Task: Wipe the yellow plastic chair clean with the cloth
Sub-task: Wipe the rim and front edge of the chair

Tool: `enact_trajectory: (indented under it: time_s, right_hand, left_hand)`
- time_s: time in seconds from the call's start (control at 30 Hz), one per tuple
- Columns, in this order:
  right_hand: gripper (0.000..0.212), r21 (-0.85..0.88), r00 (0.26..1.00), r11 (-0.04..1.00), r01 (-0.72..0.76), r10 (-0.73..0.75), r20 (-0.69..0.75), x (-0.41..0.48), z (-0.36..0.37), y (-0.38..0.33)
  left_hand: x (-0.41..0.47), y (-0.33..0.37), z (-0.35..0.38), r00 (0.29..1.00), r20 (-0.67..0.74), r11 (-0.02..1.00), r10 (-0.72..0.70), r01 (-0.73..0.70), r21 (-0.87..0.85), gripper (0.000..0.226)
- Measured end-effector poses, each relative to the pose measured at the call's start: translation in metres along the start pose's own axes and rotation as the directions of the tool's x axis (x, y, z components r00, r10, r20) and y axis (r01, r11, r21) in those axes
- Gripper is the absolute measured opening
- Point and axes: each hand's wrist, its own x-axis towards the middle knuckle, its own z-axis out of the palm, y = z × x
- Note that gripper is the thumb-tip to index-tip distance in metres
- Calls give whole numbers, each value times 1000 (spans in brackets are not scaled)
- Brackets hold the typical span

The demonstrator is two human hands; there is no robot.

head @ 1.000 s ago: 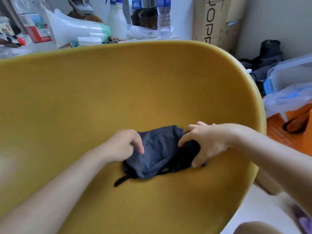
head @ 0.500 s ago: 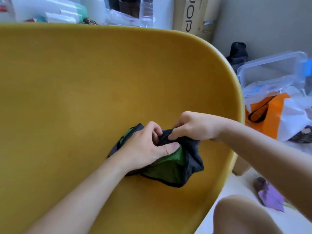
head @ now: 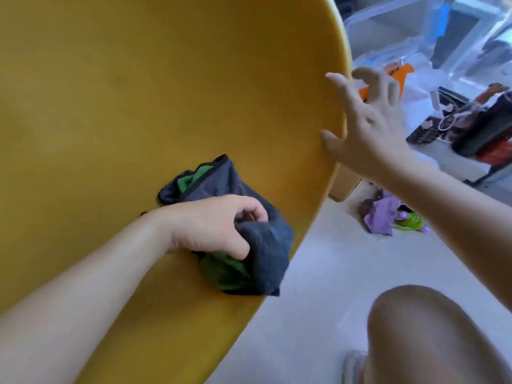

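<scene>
The left hand (head: 213, 225) is squeezing the bunched cloth (head: 249, 236) near the yellow chair (head: 138, 92)'s right edge; the right hand (head: 368, 120), fingers spread, is reaching for that edge (wiping looks barely begun, most is left)

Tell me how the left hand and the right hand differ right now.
The left hand has its fingers curled round the cloth; the right hand has its fingers spread and holds nothing. The left hand is down on the seat of the yellow chair; the right hand is up at the chair's edge. Both are bare.
</scene>
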Motion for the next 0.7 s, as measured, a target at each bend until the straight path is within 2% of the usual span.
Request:
enact_trajectory:
  time_s: [0.07,0.1,0.13,0.17,0.2,0.27,0.3,0.33,0.4,0.43,0.47,0.53,0.6,0.7]
  right_hand:
    - [76,292,992,948,-127,124,30,0,23,4]
    - [76,425,989,894,-144,145,30,-1,34,4]
    - [76,525,989,841,-133,147,15,-1,41,6]
    - [76,598,990,795,-107,140,-10,-2,45,8]
    - [76,653,991,753,-73,130,-39,-3,47,10]
    - [76,741,992,672,9,86,-90,-4,50,13]
    - [77,773,994,634,25,65,-85,-4,50,14]
    - [76,797,997,604,16,49,-57,-2,49,14]
    - [64,797,999,603,-35,44,10,1,46,17]
    - [56,775,998,629,-54,62,19,3,44,19]
    - [48,758,997,649,-61,76,15,4,43,20]
    - [40,764,996,642,-67,91,12,3,43,19]
    - [35,789,996,611,-67,89,16,2,43,20]
    - [31,807,999,590,-33,53,2,2,43,22]
  left_hand:
    - [-13,7,8,990,139,1000,-22,19,23,32]
    - [-17,10,16,992,125,999,-26,23,26,32]
    - [-17,10,26,999,38,999,-30,28,42,33]
    - [-15,8,40,992,-116,995,-38,48,84,34]
    - [-13,5,57,955,-296,983,-34,86,164,36]
    - [-12,1,94,812,-579,914,77,174,366,44]
    - [-12,-1,109,747,-650,864,140,229,449,47]
    - [-10,-2,120,694,-701,815,161,308,492,60]
    - [-3,-1,131,647,-761,752,46,479,452,98]
    - [5,-2,135,640,-768,707,-25,554,439,104]
    - [14,0,140,632,-773,652,-61,611,448,103]
    - [28,2,147,601,-798,589,-33,657,470,97]
    - [40,-1,151,533,-846,596,3,679,429,93]
    - [58,12,151,480,-877,590,11,705,393,95]
